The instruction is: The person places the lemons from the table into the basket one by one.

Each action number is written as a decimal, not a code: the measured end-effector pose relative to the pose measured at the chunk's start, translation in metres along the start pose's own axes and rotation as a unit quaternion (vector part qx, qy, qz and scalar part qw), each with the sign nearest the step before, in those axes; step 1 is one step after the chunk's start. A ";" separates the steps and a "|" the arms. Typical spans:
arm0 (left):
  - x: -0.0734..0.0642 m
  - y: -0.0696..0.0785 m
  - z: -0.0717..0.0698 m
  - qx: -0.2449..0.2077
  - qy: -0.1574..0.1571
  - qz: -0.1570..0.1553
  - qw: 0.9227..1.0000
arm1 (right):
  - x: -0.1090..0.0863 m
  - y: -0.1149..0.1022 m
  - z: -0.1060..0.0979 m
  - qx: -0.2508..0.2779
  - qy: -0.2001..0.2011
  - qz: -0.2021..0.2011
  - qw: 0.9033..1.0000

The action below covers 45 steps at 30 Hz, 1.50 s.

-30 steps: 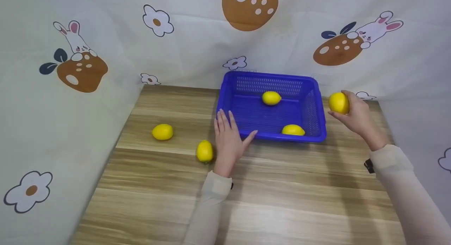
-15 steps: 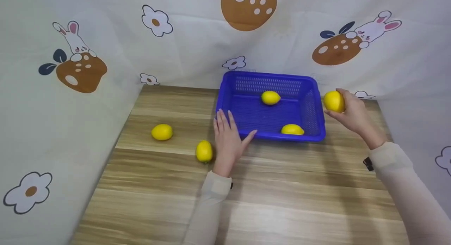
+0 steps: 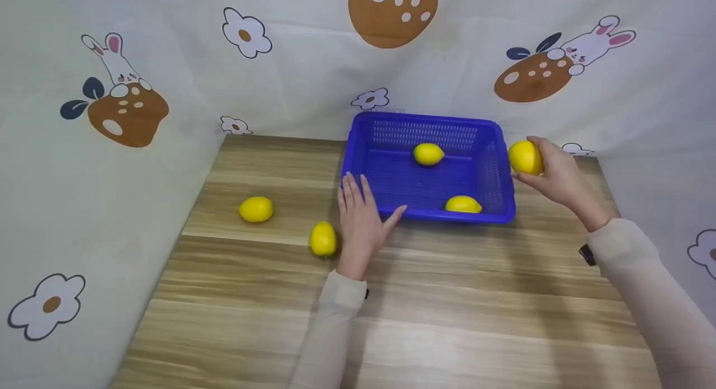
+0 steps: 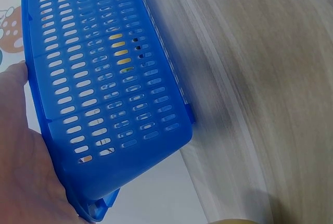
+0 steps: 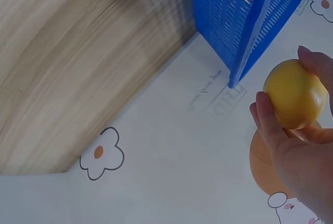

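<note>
Shifted slightly nearer the basket [image 3: 403,179], one lemon [image 3: 526,158] is just outside it, pinched in the right hand [image 3: 561,175]; the left hand [image 3: 361,220], fingers straight, touches the rim [image 3: 425,215]. Carrying seemingly calls for clearing that next.

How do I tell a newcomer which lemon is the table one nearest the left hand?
Find the blue basket on the wooden table, then the left hand at its near left corner. Just left of that hand is the lemon, lying lengthwise toward the camera. The other table lemon sits farther left, lying sideways.
</note>
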<state>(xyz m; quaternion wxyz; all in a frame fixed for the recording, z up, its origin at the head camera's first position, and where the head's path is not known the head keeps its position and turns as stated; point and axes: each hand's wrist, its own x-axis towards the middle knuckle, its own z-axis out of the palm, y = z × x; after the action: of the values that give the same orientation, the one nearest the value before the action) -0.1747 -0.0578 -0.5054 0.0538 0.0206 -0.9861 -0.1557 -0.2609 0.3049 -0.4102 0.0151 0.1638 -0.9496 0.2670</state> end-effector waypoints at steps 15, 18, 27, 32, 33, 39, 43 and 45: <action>0.001 0.000 -0.001 -0.004 -0.010 0.000 1.000 | 0.005 -0.014 -0.007 -0.009 -0.035 0.004 0.999; 0.001 0.000 -0.001 -0.005 -0.005 0.001 1.000 | 0.007 -0.017 -0.008 -0.007 -0.045 0.005 0.999; 0.001 0.000 0.000 -0.012 -0.001 0.004 1.000 | 0.014 -0.024 -0.012 -0.006 -0.067 0.002 0.998; 0.001 0.000 0.000 -0.005 -0.005 0.003 1.000 | 0.018 -0.028 -0.013 -0.006 -0.071 -0.002 0.997; 0.001 0.000 0.000 -0.005 -0.004 0.003 1.000 | 0.019 -0.029 -0.013 -0.006 -0.073 -0.002 0.997; 0.001 0.000 0.000 -0.006 -0.003 0.001 1.000 | 0.024 -0.033 -0.013 -0.001 -0.083 0.003 0.997; 0.001 0.000 -0.001 -0.004 -0.003 0.001 1.000 | 0.027 -0.035 -0.013 0.000 -0.089 0.006 0.996; 0.001 0.001 -0.002 -0.005 -0.006 0.000 1.000 | 0.029 -0.036 -0.013 -0.001 -0.090 0.006 0.996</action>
<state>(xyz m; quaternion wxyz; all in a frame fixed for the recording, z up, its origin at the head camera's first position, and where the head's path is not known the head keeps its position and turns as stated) -0.1753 -0.0578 -0.5036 0.0483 0.0193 -0.9856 -0.1608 -0.2777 0.2738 -0.3773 -0.0717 0.1815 -0.9484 0.2500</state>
